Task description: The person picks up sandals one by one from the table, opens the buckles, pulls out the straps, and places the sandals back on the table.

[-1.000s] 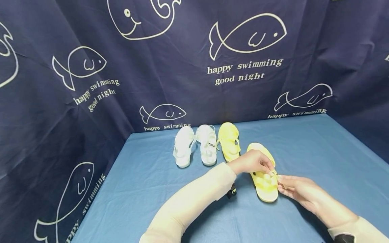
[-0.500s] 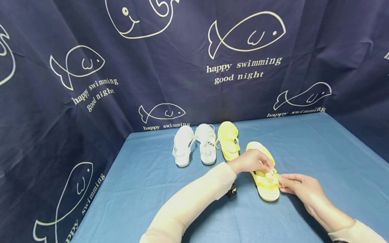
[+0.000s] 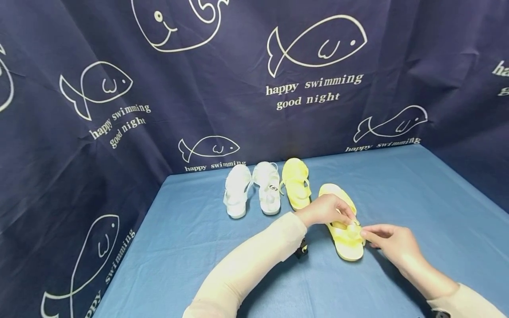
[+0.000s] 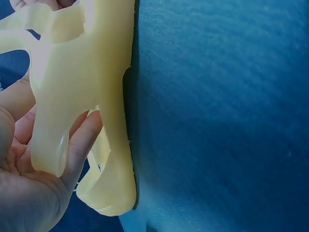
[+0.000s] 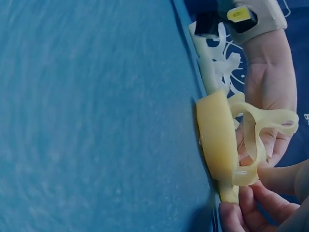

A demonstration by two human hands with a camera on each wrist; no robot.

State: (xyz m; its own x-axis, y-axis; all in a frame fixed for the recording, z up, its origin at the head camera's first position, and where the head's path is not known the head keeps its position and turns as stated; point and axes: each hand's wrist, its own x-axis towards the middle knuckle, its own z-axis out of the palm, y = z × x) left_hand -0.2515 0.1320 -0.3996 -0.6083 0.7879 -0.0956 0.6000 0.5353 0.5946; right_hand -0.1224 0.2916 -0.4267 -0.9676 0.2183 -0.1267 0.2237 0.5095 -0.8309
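Note:
A yellow sandal (image 3: 349, 251) stands on the blue cloth at the right, its toe pointing toward me. My left hand (image 3: 328, 209) reaches over it from the left, and its fingertips pinch the strap on the far side. From the right, my right hand (image 3: 395, 244) pinches the strap end low at the sandal's side. In the right wrist view the right thumb presses on the strap (image 5: 247, 175) near the sole, with the left hand (image 5: 270, 96) behind. The left wrist view shows left fingers (image 4: 84, 140) inside the strap opening; the pinched ends are partly hidden.
A second yellow sandal (image 3: 295, 181) stands just left of the first, partly behind my left hand. Two white sandals (image 3: 237, 192) are lined up farther left. A dark cloth curtain (image 3: 222, 88) with fish prints rises behind the blue cloth table (image 3: 191, 229).
My right hand has shifted slightly up along the strap, its fingers now closer to the left fingertips. The left hand keeps its place, and the whole view has drifted a little.

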